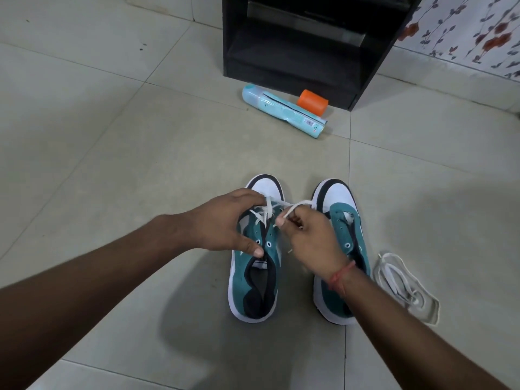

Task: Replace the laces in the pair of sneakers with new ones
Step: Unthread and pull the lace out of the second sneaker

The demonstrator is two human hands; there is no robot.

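A white lace (284, 205) is pinched in the grip of the right hand (309, 237), just above the left sneaker (254, 277), which is held by the left hand (225, 220). Right of that grip, the other sneaker (342, 220) stands beside a loose lace (405, 285) on the floor (112, 150).

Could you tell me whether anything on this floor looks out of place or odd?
Yes: a light blue spray can lies tipped on its side beside an orange cap, in front of the black cabinet. A loose white lace sprawls on the tiles right of the laceless right sneaker.
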